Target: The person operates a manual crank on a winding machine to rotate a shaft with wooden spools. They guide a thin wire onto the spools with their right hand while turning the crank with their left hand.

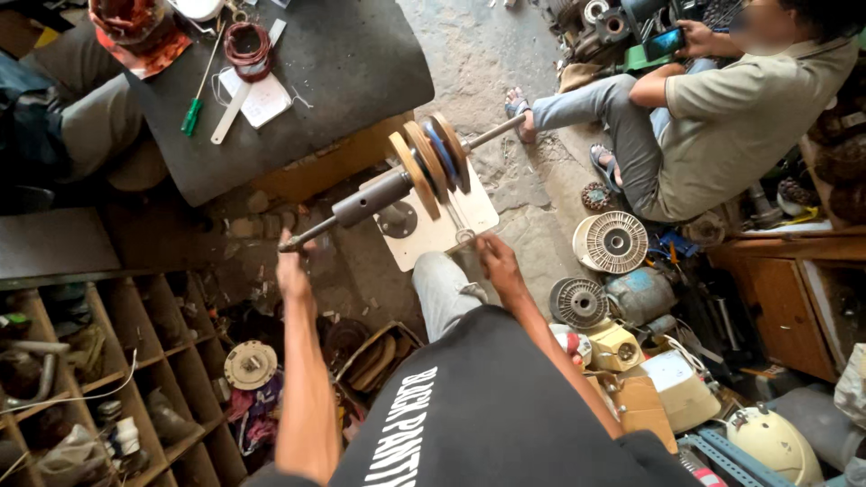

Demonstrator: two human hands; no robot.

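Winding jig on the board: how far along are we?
Done: the wooden discs sit mounted on the shaft over the board. In hand: the left hand holds the shaft's crank end, the right hand rests at the board's edge. Left: no wire shows between the discs; the copper coil lies apart on the dark mat.

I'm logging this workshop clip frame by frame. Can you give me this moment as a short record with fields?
Setting: cluttered workshop, concrete floor
Left hand: grips the near end of the metal shaft
Right hand: rests at the edge of the pale base board
Shaft: carries wooden discs, tilted across the board
Nearby: dark work mat with green screwdriver; fan motor parts on the floor
Other person: seated, holding a phone
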